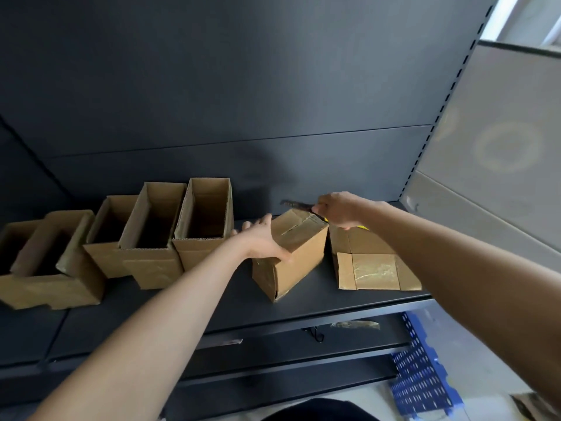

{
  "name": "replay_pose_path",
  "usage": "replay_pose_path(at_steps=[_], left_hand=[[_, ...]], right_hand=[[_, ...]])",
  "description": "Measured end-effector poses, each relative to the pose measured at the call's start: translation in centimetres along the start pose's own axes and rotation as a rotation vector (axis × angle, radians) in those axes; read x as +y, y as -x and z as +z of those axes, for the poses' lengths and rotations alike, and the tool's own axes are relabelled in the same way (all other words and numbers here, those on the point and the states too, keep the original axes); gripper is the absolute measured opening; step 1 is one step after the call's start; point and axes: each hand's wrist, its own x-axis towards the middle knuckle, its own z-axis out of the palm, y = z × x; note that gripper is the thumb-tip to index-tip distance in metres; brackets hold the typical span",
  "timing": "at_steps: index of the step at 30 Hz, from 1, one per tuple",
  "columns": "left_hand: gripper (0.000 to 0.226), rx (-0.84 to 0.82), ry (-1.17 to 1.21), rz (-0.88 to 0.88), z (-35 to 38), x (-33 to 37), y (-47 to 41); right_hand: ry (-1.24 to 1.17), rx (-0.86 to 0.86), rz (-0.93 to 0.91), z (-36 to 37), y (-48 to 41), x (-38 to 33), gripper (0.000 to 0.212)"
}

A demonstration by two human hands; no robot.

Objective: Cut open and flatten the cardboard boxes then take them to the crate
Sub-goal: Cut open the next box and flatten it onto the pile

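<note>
We count 5 open boxes (200, 256), 1 flat box (376, 270), 1 crate (422, 375). L hand (264, 241) grasps taped box (303, 247); R hand (340, 209) clenched on knife (294, 204).

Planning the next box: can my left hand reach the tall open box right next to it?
Probably yes. The open box stands just beside the left hand with nothing between, but that hand is holding the closed box.
</note>
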Motion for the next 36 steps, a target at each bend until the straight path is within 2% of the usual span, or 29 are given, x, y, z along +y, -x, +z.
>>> replay_pose_path(at_steps=[5, 11, 16, 19, 24, 31, 36], left_hand=[[0.117, -0.015, 0.145, 0.018, 0.4, -1.3, -0.4], [0.108, -0.029, 0.052, 0.083, -0.4, -1.8, -0.1], [0.104, -0.042, -0.032, 0.111, -0.7, -2.0, 0.2], [0.101, -0.035, -0.048, 0.127, -0.9, -2.1, 0.3], [0.1, -0.043, -0.074, 0.131, -1.0, -2.1, 0.2], [0.103, -0.082, -0.127, 0.118, -1.5, -1.6, 0.1], [0.104, -0.099, -0.174, 0.077, -2.2, -1.6, 0.4]], right_hand=[[0.34, 0.007, -0.165, -0.6, 0.3, 0.3, 0.03], [0.64, 0.042, -0.34, -1.1, 0.0, -1.6, 0.03], [0.831, 0.032, -0.354, -0.8, -0.4, -2.9, 0.036], [0.923, 0.023, -0.297, -0.7, -0.5, -2.3, 0.029], [0.859, -0.031, -0.192, -1.3, -0.3, 1.0, 0.032], [0.576, 0.015, -0.165, -1.0, 0.6, 5.2, 0.023], [0.151, 0.073, 0.005, -0.5, 1.6, 7.1, 0.026]])
